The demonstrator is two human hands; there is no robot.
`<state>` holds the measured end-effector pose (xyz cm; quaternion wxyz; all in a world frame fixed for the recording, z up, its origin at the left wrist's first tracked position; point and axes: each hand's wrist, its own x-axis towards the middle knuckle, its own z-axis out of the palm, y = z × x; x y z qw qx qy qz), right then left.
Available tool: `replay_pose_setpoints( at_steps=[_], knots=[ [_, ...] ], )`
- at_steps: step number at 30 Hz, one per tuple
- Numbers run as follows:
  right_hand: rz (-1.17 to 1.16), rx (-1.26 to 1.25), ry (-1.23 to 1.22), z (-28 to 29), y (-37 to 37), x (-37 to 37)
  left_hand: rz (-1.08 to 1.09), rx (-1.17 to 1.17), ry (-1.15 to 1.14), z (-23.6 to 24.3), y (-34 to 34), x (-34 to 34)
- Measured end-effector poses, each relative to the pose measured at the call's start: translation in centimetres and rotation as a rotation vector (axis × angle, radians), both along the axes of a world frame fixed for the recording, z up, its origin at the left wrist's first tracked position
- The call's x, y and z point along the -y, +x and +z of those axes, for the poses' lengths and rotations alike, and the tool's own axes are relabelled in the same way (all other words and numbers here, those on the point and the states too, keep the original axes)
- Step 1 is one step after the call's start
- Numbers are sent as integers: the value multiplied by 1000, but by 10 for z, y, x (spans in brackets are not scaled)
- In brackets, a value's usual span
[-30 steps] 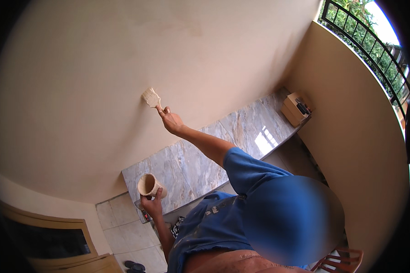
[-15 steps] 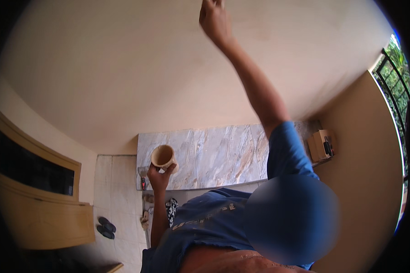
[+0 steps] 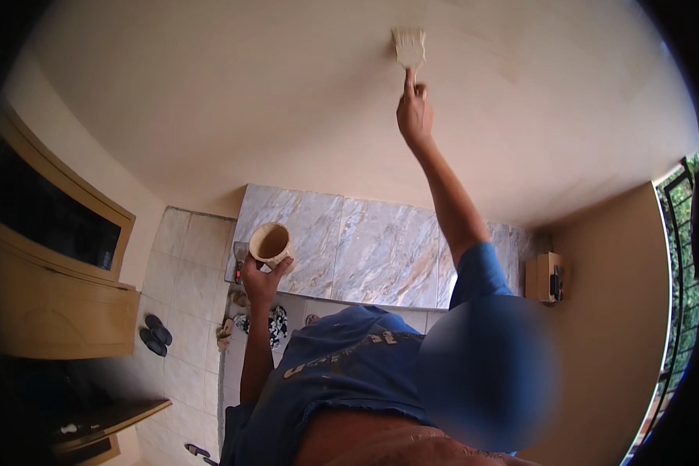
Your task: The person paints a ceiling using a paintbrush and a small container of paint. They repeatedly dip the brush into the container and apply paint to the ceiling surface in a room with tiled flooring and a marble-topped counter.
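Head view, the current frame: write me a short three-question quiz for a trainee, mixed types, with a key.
1. True or false: the right hand holds a brush.

2. The left hand holds: A, a hammer; B, a cup; C, a folded cloth.

3. Which lies farther left in the picture: the tan box or the pair of dark slippers?

Key: 1, true; 2, B; 3, the pair of dark slippers.

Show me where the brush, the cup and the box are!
Brush [image 3: 409, 50]: head view, on its wide head.
Cup [image 3: 272, 240]: head view, on its inside wall.
Box [image 3: 544, 276]: head view, on its tan side.
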<state>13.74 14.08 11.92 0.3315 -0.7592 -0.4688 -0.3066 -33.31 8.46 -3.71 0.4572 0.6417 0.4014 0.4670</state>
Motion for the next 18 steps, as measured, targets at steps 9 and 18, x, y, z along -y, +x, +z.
replay_pose_setpoints(
  at_steps=[9, 18],
  knots=[
    [-83, -210, -341, -130, -29, 55, 10, -140, 111, 13, -7, 19],
    [83, -213, -300, -88, -79, 111, 19, -76, 44, 5, 5, 71]
  ],
)
